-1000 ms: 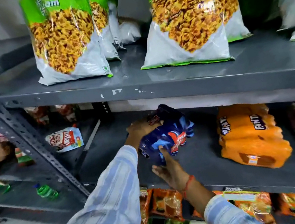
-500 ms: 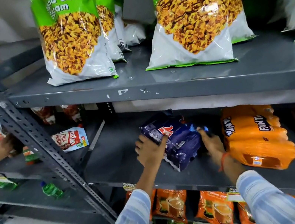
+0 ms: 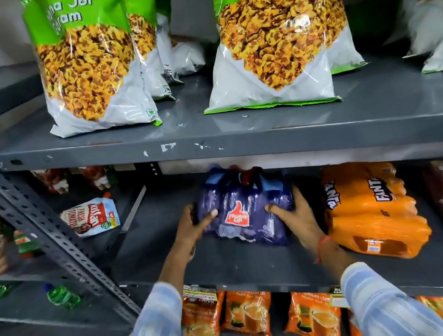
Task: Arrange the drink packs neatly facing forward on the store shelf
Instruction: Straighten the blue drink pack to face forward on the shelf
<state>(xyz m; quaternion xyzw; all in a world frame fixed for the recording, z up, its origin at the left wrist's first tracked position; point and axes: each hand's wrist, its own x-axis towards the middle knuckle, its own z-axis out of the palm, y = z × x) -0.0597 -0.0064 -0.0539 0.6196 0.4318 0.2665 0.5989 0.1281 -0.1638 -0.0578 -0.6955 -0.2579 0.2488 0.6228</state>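
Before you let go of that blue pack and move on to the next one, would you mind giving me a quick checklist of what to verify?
1. Left hand and right hand grip opposite sides of the blue drink pack: ok.
2. Red logo faces forward: ok.
3. Pack rests flat on the middle shelf: cannot tell; its front edge looks slightly raised.
4. Pack square to the shelf edge: not ok, slightly skewed.
5. Gap to the orange Fanta pack: ok, apart.
6. Fanta pack neat and upright: not ok, it lies slumped.
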